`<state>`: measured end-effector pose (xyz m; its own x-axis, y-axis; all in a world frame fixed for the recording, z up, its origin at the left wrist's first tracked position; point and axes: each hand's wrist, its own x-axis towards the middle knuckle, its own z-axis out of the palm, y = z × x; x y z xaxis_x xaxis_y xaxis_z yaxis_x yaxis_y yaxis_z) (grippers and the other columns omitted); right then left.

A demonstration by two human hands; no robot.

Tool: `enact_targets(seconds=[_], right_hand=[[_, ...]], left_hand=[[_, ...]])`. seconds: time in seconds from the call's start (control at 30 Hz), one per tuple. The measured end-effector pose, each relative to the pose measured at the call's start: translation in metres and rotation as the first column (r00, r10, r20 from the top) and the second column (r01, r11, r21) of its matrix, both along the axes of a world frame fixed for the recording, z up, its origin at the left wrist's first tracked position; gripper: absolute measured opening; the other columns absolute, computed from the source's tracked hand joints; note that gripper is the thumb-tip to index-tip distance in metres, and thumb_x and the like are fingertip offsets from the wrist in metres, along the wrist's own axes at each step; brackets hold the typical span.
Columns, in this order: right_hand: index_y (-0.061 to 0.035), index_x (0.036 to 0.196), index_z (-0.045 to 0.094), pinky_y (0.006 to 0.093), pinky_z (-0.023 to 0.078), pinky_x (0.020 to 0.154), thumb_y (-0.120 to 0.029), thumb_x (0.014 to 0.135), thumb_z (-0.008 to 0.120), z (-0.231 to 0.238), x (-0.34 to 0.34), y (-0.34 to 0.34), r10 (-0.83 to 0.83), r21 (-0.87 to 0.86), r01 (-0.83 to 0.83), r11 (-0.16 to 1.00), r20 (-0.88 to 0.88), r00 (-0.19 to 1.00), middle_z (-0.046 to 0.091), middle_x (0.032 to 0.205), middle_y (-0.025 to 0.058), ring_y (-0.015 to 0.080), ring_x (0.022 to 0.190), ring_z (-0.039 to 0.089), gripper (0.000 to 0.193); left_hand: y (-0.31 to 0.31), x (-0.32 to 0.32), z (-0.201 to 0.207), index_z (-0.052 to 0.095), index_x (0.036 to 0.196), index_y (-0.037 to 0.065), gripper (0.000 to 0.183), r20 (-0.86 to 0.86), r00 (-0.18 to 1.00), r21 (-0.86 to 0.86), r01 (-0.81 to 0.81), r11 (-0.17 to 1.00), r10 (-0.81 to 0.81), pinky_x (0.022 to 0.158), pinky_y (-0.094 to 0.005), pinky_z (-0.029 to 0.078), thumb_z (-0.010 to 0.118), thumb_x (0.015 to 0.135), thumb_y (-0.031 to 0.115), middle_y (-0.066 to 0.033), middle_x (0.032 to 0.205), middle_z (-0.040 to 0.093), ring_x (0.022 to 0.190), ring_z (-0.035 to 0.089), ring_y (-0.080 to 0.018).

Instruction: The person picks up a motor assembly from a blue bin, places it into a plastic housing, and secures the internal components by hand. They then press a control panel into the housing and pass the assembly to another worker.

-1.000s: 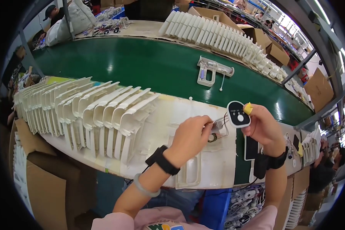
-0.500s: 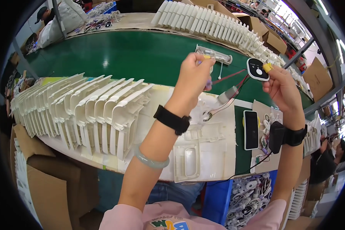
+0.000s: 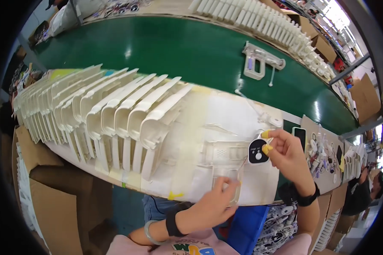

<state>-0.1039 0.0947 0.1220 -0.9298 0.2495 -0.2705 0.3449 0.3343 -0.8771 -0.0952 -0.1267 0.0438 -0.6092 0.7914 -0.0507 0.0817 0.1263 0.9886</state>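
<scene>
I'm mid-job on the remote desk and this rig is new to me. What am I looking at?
There's no robot here: these are a person's bare hands. The view comes from a head-worn fisheye camera looking down, which is why straight edges bend.

The right hand holds a small black-faced panel with a white rim. The left hand is at an open plastic shell lying on the pale work surface; its exact grip is unclear. To the left stands a row of cream shells. Beyond, a pistol-shaped assembly lies on the green surface.
</scene>
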Motion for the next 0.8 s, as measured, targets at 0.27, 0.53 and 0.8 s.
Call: enact_targets(seconds=[0.27,0.53,0.8], right_hand=[[0.0006,0.100,0.048,0.0178,0.039,0.053,0.009,0.082,0.059,-0.022,-0.011,-0.070,0.098,0.265,-0.084,0.961,-0.039,0.994,0.049,0.073,0.0003,0.0033,0.062,0.049,0.022],[-0.0024,0.081,0.040,0.0194,0.041,0.051,0.005,0.082,0.066,-0.054,-0.019,-0.099,0.136,0.251,-0.108,0.962,-0.096,0.986,0.051,0.071,0.0029,0.0048,0.058,0.046,0.027],[-0.0004,0.079,0.041,0.0210,0.037,0.047,0.008,0.077,0.063,-0.057,-0.032,-0.114,0.231,0.369,-0.237,0.899,0.061,0.971,0.051,0.062,0.0045,0.0056,0.053,0.048,0.024]], left_hand=[[-0.048,-0.030,-0.009,0.047,0.123,-0.003,0.048,-0.309,0.917,-0.002,-0.264,0.964,0.251,0.082,-0.0417,0.050,0.067,0.081,0.010,-0.0262,0.117,0.050,0.096,0.057,-0.0398],[-0.037,-0.045,-0.039,0.027,0.139,-0.006,0.081,-0.102,0.929,-0.056,-0.361,0.931,0.355,0.080,-0.0340,0.053,0.074,0.074,0.003,-0.0216,0.128,0.043,0.103,0.057,-0.0311],[-0.040,-0.065,-0.045,0.023,0.144,-0.002,0.085,-0.107,0.943,-0.050,-0.321,0.946,0.314,0.076,-0.0382,0.052,0.067,0.071,-0.007,-0.0234,0.126,0.048,0.092,0.061,-0.0320]])
